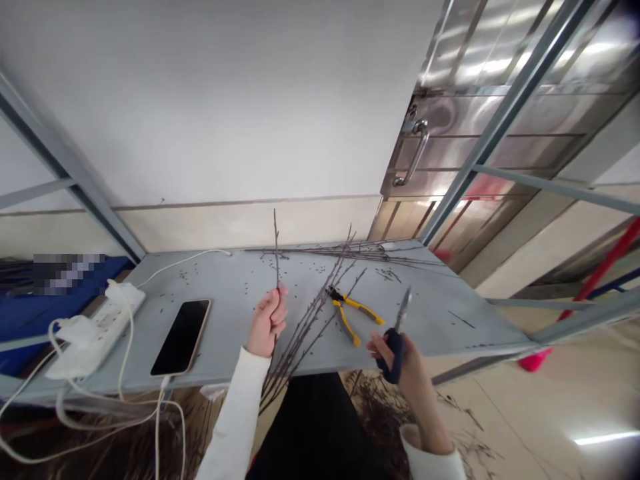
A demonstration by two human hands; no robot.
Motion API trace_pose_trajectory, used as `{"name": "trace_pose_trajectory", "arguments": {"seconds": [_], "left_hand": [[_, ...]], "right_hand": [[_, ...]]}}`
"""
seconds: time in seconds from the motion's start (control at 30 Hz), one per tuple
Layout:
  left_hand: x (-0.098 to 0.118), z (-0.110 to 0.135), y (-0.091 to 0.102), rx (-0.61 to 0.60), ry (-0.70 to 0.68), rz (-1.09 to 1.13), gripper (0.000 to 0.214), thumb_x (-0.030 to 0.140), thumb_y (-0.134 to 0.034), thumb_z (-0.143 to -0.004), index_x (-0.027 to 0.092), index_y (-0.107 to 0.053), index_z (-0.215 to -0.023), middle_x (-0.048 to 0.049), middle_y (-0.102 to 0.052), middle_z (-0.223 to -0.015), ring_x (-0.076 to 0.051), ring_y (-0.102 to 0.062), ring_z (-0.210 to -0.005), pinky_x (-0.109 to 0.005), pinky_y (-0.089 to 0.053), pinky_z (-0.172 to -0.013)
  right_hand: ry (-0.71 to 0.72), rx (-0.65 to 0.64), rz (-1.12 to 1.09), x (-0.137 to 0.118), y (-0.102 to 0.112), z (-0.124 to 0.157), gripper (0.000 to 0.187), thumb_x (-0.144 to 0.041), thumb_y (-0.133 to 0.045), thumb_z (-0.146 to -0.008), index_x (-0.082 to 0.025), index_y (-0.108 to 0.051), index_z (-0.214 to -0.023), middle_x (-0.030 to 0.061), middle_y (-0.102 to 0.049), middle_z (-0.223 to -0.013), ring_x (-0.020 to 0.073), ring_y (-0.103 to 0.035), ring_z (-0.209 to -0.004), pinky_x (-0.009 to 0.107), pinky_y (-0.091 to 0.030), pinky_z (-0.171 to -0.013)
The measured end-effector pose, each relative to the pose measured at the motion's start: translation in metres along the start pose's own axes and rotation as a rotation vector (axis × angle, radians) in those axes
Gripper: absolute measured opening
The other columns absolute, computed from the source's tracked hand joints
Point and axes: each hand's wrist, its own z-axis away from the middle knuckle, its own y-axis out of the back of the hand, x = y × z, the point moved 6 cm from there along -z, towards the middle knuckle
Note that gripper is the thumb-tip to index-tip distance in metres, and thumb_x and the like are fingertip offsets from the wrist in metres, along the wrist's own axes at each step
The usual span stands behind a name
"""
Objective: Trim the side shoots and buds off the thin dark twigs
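My left hand (269,321) is closed round the lower end of a thin bare twig (276,250), which stands upright over the grey shelf (225,280). My right hand (400,360) grips blue-handled cutters (397,333) with the metal jaws pointing up, just right of the twig pile. A bundle of dark twigs (310,320) lies slanted across the shelf between my hands and hangs over its front edge. Yellow-handled pliers (350,312) lie on the shelf beside the bundle, close to my right hand.
A black phone (181,337) lies on the shelf's left part, cabled to a white power strip (100,323) with loose white cords. More twigs (350,252) lie along the back edge. Cut bits litter the shelf and the floor (380,413). A metal door (450,147) stands at right.
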Motion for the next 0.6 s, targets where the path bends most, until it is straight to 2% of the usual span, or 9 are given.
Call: {"name": "trace_pose_trajectory", "arguments": {"seconds": [0.1, 0.27, 0.4, 0.6], "left_hand": [[-0.002, -0.021, 0.0, -0.034, 0.016, -0.003, 0.032, 0.043, -0.07, -0.072, 0.013, -0.061, -0.081, 0.011, -0.023, -0.05, -0.003, -0.013, -0.038, -0.011, -0.011, -0.029], [-0.011, -0.045, 0.013, -0.1, 0.122, -0.1, 0.027, 0.037, -0.069, -0.075, 0.012, -0.059, -0.079, 0.0092, -0.03, -0.054, -0.002, -0.024, -0.041, -0.011, -0.016, -0.034], [-0.011, -0.047, 0.024, -0.128, 0.215, -0.24, 0.027, 0.035, -0.07, -0.073, 0.013, -0.057, -0.081, 0.0049, -0.043, -0.061, -0.003, -0.038, -0.046, -0.014, -0.027, -0.041], [-0.016, -0.045, 0.032, -0.094, 0.23, -0.466, 0.04, 0.028, -0.077, -0.064, 0.019, -0.047, -0.088, 0.0029, -0.056, -0.072, -0.005, -0.044, -0.051, -0.018, -0.029, -0.047]], "right_hand": [[-0.049, 0.007, -0.012, 0.004, -0.025, 0.003, 0.043, -0.061, -0.064, -0.067, -0.022, -0.047, -0.074, 0.0092, -0.069, -0.072, 0.025, -0.067, -0.066, 0.037, -0.053, -0.064], [0.035, -0.014, 0.082, -0.003, -0.062, 0.003, 0.044, -0.062, -0.062, -0.067, -0.022, -0.045, -0.075, 0.0092, -0.067, -0.074, 0.0256, -0.066, -0.069, 0.035, -0.051, -0.061], [0.088, -0.001, 0.151, -0.006, -0.085, 0.0, 0.04, -0.058, -0.062, -0.069, -0.023, -0.043, -0.075, 0.0066, -0.065, -0.073, 0.023, -0.063, -0.067, 0.034, -0.048, -0.065], [0.139, -0.001, 0.155, -0.011, -0.103, -0.001, 0.036, -0.052, -0.062, -0.071, -0.022, -0.043, -0.077, 0.004, -0.062, -0.072, 0.0204, -0.06, -0.066, 0.032, -0.046, -0.063]]}}
